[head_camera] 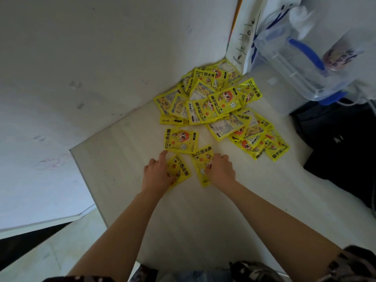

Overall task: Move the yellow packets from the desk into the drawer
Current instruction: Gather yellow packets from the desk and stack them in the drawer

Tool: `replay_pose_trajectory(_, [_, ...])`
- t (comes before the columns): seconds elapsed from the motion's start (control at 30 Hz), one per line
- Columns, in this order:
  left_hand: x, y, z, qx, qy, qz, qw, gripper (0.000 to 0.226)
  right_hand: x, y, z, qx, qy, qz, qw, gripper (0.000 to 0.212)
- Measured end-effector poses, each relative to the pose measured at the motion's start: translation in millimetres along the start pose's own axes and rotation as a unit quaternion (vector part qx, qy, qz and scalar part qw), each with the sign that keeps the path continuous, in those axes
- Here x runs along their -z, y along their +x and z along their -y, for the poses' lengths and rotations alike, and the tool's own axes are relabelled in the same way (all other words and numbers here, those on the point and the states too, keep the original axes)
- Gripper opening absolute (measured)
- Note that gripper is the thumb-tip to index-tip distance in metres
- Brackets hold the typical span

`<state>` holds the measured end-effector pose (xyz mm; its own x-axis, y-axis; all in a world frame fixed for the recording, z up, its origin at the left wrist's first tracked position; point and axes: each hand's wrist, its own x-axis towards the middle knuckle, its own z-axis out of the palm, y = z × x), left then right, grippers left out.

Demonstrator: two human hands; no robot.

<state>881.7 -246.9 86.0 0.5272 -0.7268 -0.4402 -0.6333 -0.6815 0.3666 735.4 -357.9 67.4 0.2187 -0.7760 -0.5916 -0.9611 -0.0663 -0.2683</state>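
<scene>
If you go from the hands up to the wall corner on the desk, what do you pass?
Left hand on a yellow packet → lone flat yellow packet → big heap of yellow packets in the corner.

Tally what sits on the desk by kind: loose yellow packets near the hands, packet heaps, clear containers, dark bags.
Loose yellow packets: 3, one under the left hand at, one under the right hand at, one untouched
Packet heap: 1, too overlapped to count singly
Clear container with blue handle: 1
Dark bag: 1
Total: 6
</scene>
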Motion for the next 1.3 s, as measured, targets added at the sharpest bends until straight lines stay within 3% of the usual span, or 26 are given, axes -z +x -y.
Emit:
replay_pose_trajectory(0.2, [-1, -10, 5, -0.061, 0.056, 0.011, 0.996, 0.053, 1, -8, -24, 0.078, 0.006, 0.0, 0.997, 0.02])
replay_pose_trajectory(0.43, [14, 21, -11, -0.15, 0.053, -0.045, 0.986, 0.034, 41, 5, -36, 0.158, -0.006, -0.052, 0.986, 0.019])
replay_pose_trajectory(0.57, [28, 49, -26, -0.168, 0.089, -0.032, 0.981, 0.041, 75, 27, -36, 0.211, -0.047, -0.098, 0.971, 0.02])
replay_pose_trajectory(0.8, [47, 90, -46, -0.159, 0.177, 0.049, 0.97, 0.041, 109, 71, -24, 0.279, -0.123, -0.064, 0.95, 0.021])
replay_pose_trajectory(1.0, [45, 107, -42, -0.184, 0.201, 0.058, 0.96, 0.05, 95, 86, -22, 0.279, -0.198, -0.067, 0.937, 0.028])
replay_pose_trajectory(1.17, [35, 101, -40, -0.185, 0.183, 0.067, 0.963, 0.057, 77, 73, -40, 0.273, -0.251, -0.067, 0.926, 0.05])
replay_pose_trajectory(1.3, [29, 94, -36, -0.18, 0.183, 0.061, 0.965, 0.053, 66, 60, -44, 0.283, -0.28, -0.092, 0.913, 0.036])
